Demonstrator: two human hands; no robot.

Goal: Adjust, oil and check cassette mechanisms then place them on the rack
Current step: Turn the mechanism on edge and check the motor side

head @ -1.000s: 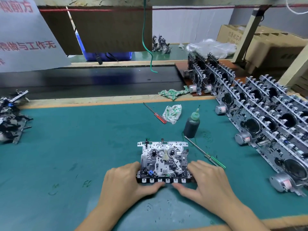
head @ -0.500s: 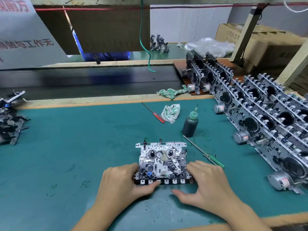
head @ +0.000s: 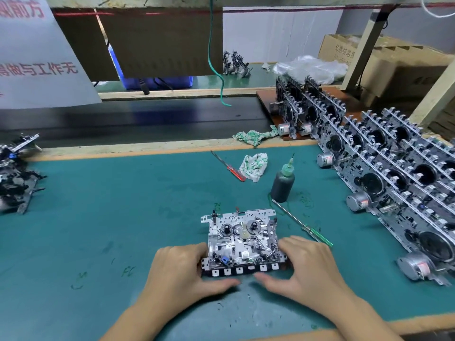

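- The green mat (head: 103,217) covers the bench, edged by a wooden strip along the far side and another at the near right corner; its widest bare stretch lies left of the hands
- The rack (head: 384,178) runs along the right edge from far to near, packed with upright mechanisms, motors jutting toward the mat
- A pile of loose mechanisms (head: 14,173) sits at the left edge
- The cassette mechanism (head: 242,242) lies flat on the mat, centre near, between both hands
- The left hand (head: 182,269) grips its left end, fingers curled at the side, thumb under the near edge
- The right hand (head: 307,267) grips its right end likewise, thumb pointing left just below the key row
- The oil bottle (head: 283,183) stands upright beyond the mechanism
- A green-handled screwdriver (head: 304,226) lies just beside the right hand
- A red-handled screwdriver (head: 229,166) and a rag (head: 254,166) lie farther back
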